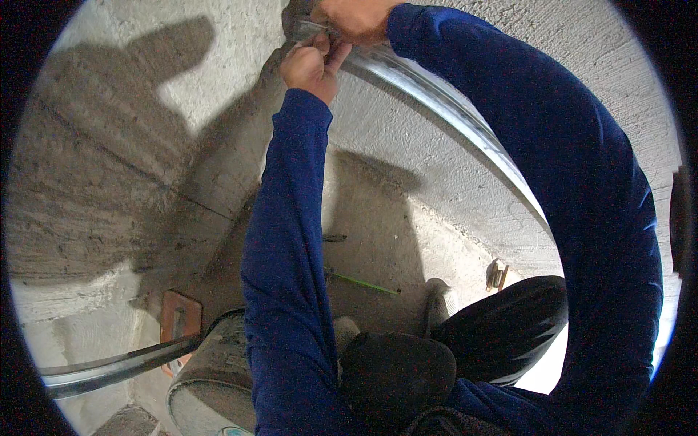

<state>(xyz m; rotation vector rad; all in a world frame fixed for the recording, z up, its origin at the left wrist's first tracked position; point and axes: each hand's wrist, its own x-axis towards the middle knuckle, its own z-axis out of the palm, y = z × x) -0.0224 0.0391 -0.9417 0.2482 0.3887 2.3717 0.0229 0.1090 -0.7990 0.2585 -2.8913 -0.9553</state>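
Both my hands meet high up at the far end of a shiny metal profile (pixel 436 94), which runs along the rough grey wall. My left hand (pixel 311 67) is closed, thumb and fingers pinched together beside that end. What sits between its fingertips is too small to make out. Right above it, my right hand (pixel 356 18) is bent inward over the same spot. It is partly cut off by the picture's upper edge and its fingers are hidden, so its grip cannot be told. Dark blue sleeves cover both arms.
A dirty bucket (pixel 211 385) stands at lower left, beside an orange rectangular tool (pixel 182 317) and another long metal strip (pixel 116 369). On the floor lies a thin yellow-green stick (pixel 367 283). Small brownish pieces (pixel 496 276) rest near the right wall's foot. My dark-trousered knees are below.
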